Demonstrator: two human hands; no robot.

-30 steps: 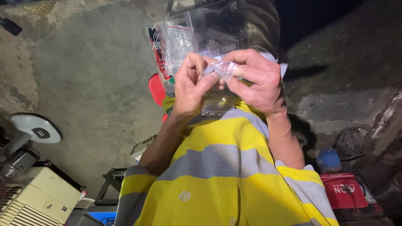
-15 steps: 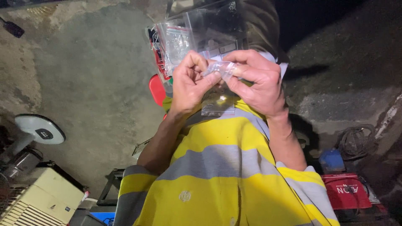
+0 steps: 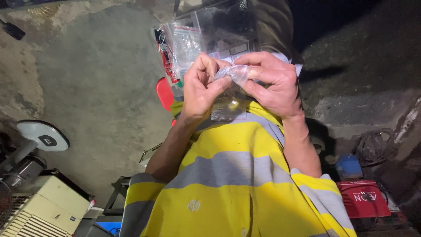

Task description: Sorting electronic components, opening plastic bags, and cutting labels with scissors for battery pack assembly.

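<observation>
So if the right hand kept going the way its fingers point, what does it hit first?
The right hand points its fingers toward the left hand, pinching a small clear plastic bag between them. Going straight on, it would probably meet the left hand's fingertips first, since they are nearly touching already; depth is hard to judge.

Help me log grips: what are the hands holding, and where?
Both the left hand and right hand pinch a small clear plastic bag at its crumpled top edge.
</observation>
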